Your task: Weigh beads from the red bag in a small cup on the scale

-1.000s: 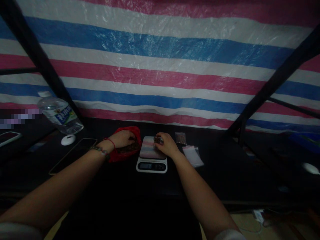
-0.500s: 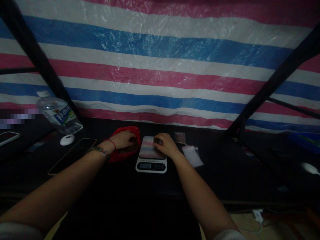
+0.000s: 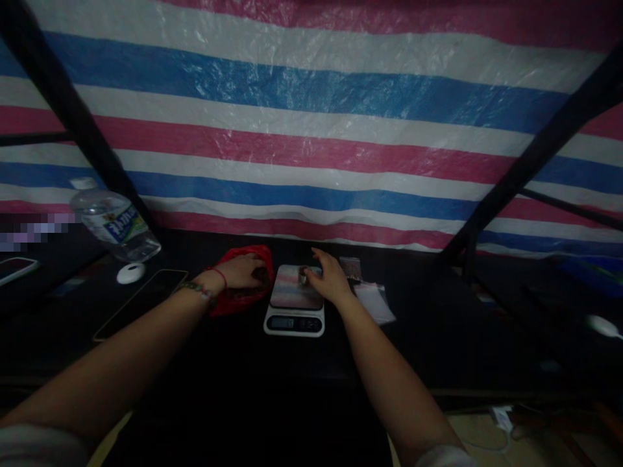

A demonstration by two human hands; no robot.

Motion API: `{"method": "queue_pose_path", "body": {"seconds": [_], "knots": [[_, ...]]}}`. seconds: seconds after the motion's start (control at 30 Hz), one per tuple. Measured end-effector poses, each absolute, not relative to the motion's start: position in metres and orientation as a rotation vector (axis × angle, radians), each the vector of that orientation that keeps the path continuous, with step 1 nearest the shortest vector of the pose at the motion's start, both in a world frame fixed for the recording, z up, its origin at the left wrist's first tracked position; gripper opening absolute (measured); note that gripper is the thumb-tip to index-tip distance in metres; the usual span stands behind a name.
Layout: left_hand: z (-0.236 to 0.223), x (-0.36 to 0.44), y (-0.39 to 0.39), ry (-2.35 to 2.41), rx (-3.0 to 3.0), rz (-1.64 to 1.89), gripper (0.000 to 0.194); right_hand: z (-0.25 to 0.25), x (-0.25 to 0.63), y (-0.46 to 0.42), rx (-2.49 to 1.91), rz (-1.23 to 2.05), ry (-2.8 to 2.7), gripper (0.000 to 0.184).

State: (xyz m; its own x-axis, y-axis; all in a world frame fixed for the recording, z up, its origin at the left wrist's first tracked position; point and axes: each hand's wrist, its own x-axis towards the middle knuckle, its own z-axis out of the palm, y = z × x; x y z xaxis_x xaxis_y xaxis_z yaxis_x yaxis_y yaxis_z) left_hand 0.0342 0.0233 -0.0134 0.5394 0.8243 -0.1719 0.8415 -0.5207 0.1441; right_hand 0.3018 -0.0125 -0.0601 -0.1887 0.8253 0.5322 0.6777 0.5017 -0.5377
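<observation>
My left hand (image 3: 241, 271) reaches into a red plastic bag (image 3: 246, 301) holding dark brown loose material. Its fingers curl down into the bag, with the fingertips hidden. To the right stands a white digital kitchen scale (image 3: 294, 325), its display lit but unreadable. On the scale's plate is a small clear bag with dark contents (image 3: 302, 275). My right hand (image 3: 331, 279) is over the plate's right edge, fingers spread, with the thumb at the small bag's side. Beyond that hand lie a filled zip bag of brown bits (image 3: 351, 268) and flat clear zip bags (image 3: 374, 303).
Left of the red bag lie a dark phone (image 3: 141, 305) and a white mouse-shaped object (image 3: 131, 273), with a large clear plastic bottle (image 3: 117, 220) behind. A white spoon-like object (image 3: 603, 326) is at far right. Black frame bars slant on both sides before a striped sheet (image 3: 311, 155).
My right hand has loosened its fingers from the small bag on the scale and spread them. My left hand stays in the red bag, its fingers shifted slightly.
</observation>
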Motion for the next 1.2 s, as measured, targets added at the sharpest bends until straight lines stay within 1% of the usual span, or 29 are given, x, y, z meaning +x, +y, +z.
{"method": "queue_pose_path", "body": {"seconds": [0.17, 0.27, 0.4, 0.57, 0.77, 0.87, 0.97, 1.2], "knots": [[-0.018, 0.033, 0.032, 1.314, 2.583, -0.098, 0.028, -0.065, 0.306, -0.008, -1.281, 0.199, -1.895, 0.057], [-0.017, 0.030, 0.036, 1.350, 2.552, -0.122, 0.025, -0.067, 0.307, -0.007, -1.288, 0.189, -1.885, 0.056], [-0.009, 0.030, 0.033, 1.372, 2.528, -0.160, 0.028, -0.065, 0.307, -0.007, -1.335, 0.189, -1.854, 0.054], [-0.007, 0.031, 0.027, 1.421, 2.508, -0.203, 0.045, -0.064, 0.310, -0.005, -1.421, 0.175, -1.796, 0.052], [-0.021, 0.031, 0.038, 1.401, 2.547, -0.199, 0.029, -0.067, 0.318, 0.003, -1.631, 0.180, -1.753, 0.038], [-0.024, 0.028, 0.042, 1.404, 2.521, -0.177, 0.027, -0.069, 0.320, 0.006, -1.805, 0.314, -1.729, 0.031], [-0.024, 0.024, 0.043, 1.423, 2.465, -0.164, 0.027, -0.072, 0.320, 0.007, -1.926, 0.432, -1.701, 0.034], [-0.022, 0.015, 0.048, 1.452, 2.437, -0.124, 0.029, -0.073, 0.321, 0.010, -1.979, 0.452, -1.681, 0.040]]}}
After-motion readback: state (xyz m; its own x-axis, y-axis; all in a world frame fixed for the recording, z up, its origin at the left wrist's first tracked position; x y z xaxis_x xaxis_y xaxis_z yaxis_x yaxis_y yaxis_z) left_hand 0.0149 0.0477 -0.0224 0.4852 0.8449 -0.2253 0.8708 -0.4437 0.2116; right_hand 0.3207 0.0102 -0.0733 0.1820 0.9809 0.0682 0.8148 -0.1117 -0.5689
